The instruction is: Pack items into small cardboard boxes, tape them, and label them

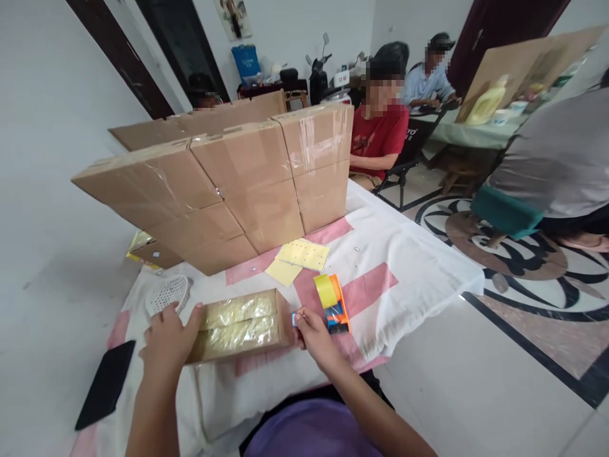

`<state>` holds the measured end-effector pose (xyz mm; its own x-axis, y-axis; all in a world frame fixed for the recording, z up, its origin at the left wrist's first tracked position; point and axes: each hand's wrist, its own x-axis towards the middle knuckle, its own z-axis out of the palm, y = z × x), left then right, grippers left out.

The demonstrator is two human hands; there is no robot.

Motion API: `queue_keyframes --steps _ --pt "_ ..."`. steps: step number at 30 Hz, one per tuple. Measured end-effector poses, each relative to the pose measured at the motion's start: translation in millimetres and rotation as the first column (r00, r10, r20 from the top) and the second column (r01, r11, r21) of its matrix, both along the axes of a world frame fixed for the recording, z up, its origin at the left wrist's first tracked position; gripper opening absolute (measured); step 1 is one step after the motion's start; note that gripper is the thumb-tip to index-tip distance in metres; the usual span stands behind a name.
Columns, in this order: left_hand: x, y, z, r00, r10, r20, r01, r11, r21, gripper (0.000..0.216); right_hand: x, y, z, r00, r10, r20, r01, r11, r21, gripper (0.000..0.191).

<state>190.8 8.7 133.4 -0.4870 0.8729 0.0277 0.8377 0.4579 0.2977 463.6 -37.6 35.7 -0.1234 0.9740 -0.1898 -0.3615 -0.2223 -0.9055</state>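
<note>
A small cardboard box (242,327) with shiny yellowish tape along its top lies on the cloth in front of me. My left hand (167,333) grips its left end, thumb over the top and fingers spread on the far side. At the right end, my right hand (308,329) pinches a small white sticker with a blue edge (295,319) against or just beside the box's end face; which of the two I cannot tell. Right of that hand sits an orange and blue tape dispenser (335,304) with a yellow roll. Yellow sticker sheets (304,254) lie behind the box.
A tall wall of taped cardboard (252,184) stands across the table's far side. A white mesh basket (167,293) and a black flat object (105,384) are at the left. A person in red (380,136) sits beyond the cardboard; others sit at the right and back.
</note>
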Motion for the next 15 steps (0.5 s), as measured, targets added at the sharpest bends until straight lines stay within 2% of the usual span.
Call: queue_keyframes --steps 2,4,8,11,15 --pt "-13.9 4.4 -13.8 0.987 -0.017 0.160 0.037 0.992 -0.119 0.077 -7.4 4.5 -9.4 0.999 -0.001 -0.049 -0.001 0.999 -0.042 0.047" --pt "-19.2 4.6 -24.8 0.972 -0.018 0.233 0.060 0.983 -0.172 0.073 -12.9 9.7 -17.6 0.996 -0.013 -0.083 0.007 0.997 -0.073 0.049" --pt "-23.1 4.1 -35.9 0.986 0.066 0.155 -0.044 0.988 -0.147 0.069 -19.5 17.5 -31.3 0.994 0.039 -0.106 -0.051 0.992 -0.117 0.048" --pt "-29.9 5.5 -40.4 0.973 0.068 0.221 -0.039 0.990 -0.133 0.069 -19.8 21.0 -37.7 0.995 0.063 -0.080 -0.072 0.991 -0.115 0.045" --pt "-38.1 8.8 -47.2 0.971 0.073 0.227 -0.042 0.989 -0.139 0.074 -19.5 26.5 -45.6 1.000 0.022 0.009 -0.021 0.996 -0.089 0.049"
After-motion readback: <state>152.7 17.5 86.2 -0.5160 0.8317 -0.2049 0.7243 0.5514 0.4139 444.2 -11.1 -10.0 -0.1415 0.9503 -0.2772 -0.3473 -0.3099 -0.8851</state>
